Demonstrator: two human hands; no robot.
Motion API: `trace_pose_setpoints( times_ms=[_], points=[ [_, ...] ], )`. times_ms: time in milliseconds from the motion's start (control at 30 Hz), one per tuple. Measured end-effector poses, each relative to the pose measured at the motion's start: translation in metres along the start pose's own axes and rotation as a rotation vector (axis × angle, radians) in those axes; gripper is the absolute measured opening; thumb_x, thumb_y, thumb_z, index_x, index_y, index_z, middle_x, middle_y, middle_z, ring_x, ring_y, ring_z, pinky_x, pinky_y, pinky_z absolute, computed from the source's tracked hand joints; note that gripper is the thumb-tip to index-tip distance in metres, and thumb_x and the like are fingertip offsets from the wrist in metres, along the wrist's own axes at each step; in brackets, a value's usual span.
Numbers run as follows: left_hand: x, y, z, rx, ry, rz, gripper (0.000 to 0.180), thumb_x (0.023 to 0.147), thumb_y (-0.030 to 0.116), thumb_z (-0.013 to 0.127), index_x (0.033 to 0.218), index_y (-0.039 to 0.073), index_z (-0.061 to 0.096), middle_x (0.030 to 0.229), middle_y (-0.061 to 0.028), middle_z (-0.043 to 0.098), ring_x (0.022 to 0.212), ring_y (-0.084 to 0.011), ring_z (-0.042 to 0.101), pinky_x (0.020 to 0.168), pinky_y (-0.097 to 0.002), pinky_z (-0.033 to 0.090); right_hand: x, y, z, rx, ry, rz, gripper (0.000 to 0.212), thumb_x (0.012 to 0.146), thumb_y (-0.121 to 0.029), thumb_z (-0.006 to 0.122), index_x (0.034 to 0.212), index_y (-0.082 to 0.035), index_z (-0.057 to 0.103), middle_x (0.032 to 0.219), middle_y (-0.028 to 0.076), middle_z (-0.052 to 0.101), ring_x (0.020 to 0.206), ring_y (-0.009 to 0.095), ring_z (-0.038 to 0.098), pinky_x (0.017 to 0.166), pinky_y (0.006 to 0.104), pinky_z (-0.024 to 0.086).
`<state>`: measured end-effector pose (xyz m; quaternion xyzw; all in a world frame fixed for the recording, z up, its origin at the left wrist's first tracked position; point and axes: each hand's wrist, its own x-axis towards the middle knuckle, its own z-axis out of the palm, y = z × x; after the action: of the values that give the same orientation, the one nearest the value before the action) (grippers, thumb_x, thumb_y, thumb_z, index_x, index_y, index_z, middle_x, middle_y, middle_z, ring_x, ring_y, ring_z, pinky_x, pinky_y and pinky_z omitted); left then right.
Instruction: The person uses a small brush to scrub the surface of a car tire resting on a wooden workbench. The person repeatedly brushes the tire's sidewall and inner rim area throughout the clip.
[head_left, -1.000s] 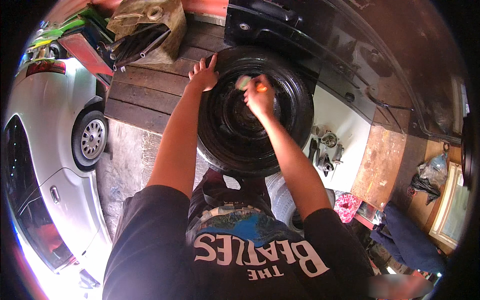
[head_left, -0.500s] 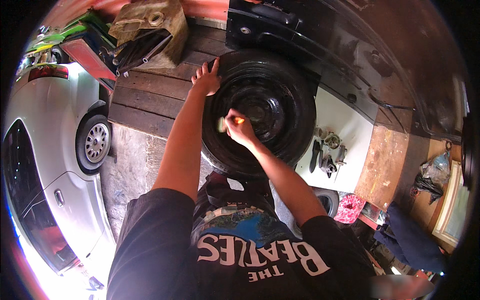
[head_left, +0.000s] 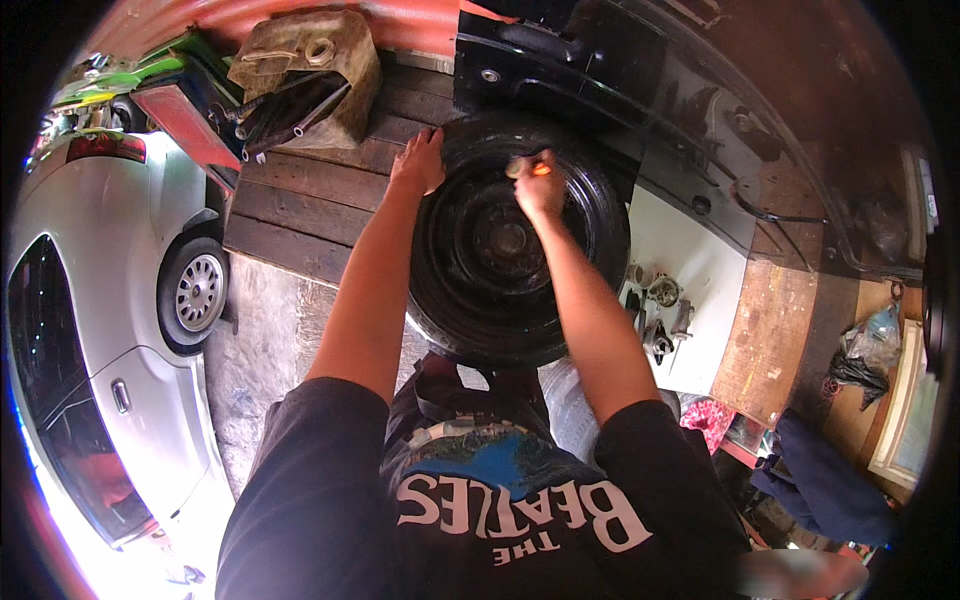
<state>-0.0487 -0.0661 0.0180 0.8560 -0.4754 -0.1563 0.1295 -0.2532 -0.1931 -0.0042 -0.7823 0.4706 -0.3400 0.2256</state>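
A black wheel [head_left: 455,318], a tyre on a dark, wet-looking steel rim, stands in front of me with its dished face toward me. My left hand [head_left: 420,163] grips the tyre at its upper left edge, fingers bent against the rubber. Over the upper part of the rim, my right hand [head_left: 541,188] is closed around a small brush [head_left: 517,168]. Its pale head points left and a bit of orange handle shows in my fist. Motion smears the brush, so whether its bristles touch the rim I cannot tell.
Dark wooden planks [head_left: 295,208] lie left of the wheel, bearing a cut-open plastic jerrycan [head_left: 350,105] with rods. At right, metal parts [head_left: 662,292] sit on a white surface [head_left: 705,300]. A glossy black panel [head_left: 560,65] rises behind. A silver car [head_left: 140,290] stands left.
My right hand has moved the brush from the rim's lower left up to its top. My left hand has shifted slightly down, its fingers closer together.
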Motion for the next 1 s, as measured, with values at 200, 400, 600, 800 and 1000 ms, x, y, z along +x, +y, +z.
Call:
trace_pose_setpoints(
  times_ms=[200, 400, 600, 800, 1000],
  points=[
    [-0.011, 0.002, -0.025, 0.049, -0.12, -0.077, 0.074, 0.085, 0.022, 0.073, 0.15, 0.018, 0.039, 0.152, -0.0113, 0.046, 0.136, -0.0342, 0.051, 0.111, -0.0468, 0.046, -0.114, -0.077, 0.028, 0.806, -0.531, 0.398, 0.018, 0.104, -0.017, 0.053, 0.087, -0.012, 0.049, 0.064, -0.001, 0.055, 0.048, 0.008, 0.053, 0.04, 0.0252, 0.042],
    [-0.019, -0.011, -0.027, -0.012, -0.09, -0.1, 0.077, 0.087, 0.026, 0.076, 0.154, 0.023, 0.037, 0.157, -0.0081, 0.043, 0.138, -0.0321, 0.049, 0.112, -0.0461, 0.044, -0.14, -0.051, -0.073, 0.436, -1.274, 0.176, 0.019, 0.094, -0.016, 0.064, 0.082, -0.006, 0.054, 0.071, 0.009, 0.066, 0.069, 0.019, 0.066, 0.064, 0.0359, 0.049],
    [-0.015, -0.003, -0.025, -0.033, -0.117, -0.135, 0.079, 0.088, 0.027, 0.076, 0.155, 0.023, 0.036, 0.155, -0.0079, 0.046, 0.138, -0.0315, 0.05, 0.112, -0.0456, 0.044, -0.06, -0.001, -0.151, -0.433, -1.349, -0.27, 0.021, 0.087, -0.031, 0.065, 0.096, -0.013, 0.069, 0.096, 0.018, 0.072, 0.091, 0.037, 0.07, 0.079, 0.0476, 0.055],
    [-0.014, 0.011, -0.035, -0.036, -0.174, -0.163, 0.08, 0.089, 0.028, 0.075, 0.157, 0.026, 0.033, 0.162, -0.0015, 0.037, 0.144, -0.0262, 0.043, 0.115, -0.0432, 0.042, 0.026, -0.002, -0.146, -0.462, -0.727, -0.405, 0.025, 0.092, -0.028, 0.064, 0.115, -0.017, 0.061, 0.09, 0.019, 0.071, 0.086, 0.043, 0.069, 0.073, 0.053, 0.056],
    [-0.018, 0.002, -0.026, -0.026, -0.085, -0.137, 0.078, 0.088, 0.03, 0.077, 0.154, 0.027, 0.037, 0.144, -0.0114, 0.058, 0.132, -0.0333, 0.056, 0.108, -0.0469, 0.046, -0.03, 0.04, -0.14, -0.497, -0.587, -0.339, 0.03, 0.091, -0.026, 0.065, 0.119, -0.016, 0.061, 0.079, 0.022, 0.069, 0.077, 0.044, 0.068, 0.069, 0.0545, 0.055]
  ],
)
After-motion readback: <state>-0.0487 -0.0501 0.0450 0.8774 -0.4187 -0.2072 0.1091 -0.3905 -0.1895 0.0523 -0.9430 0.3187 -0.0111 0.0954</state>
